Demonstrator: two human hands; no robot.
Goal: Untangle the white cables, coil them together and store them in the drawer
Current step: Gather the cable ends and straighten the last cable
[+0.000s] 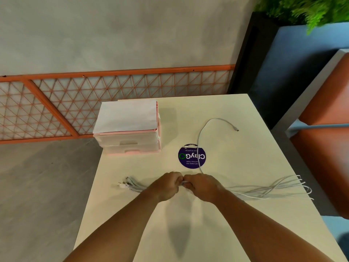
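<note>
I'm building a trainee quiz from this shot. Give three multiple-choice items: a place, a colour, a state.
1. Where does the drawer unit stand?
A) far left part of the table
B) near right corner
C) on the floor

2. The round sticker is:
A) red
B) purple
C) yellow

3. The left hand and right hand:
A) lie flat
B) grip the cable bundle
C) pull a drawer

Answers: 1 A, it sits by the far left edge. 2 B, a purple disc with white lettering. 3 B, both curl round the cable bundle.
</note>
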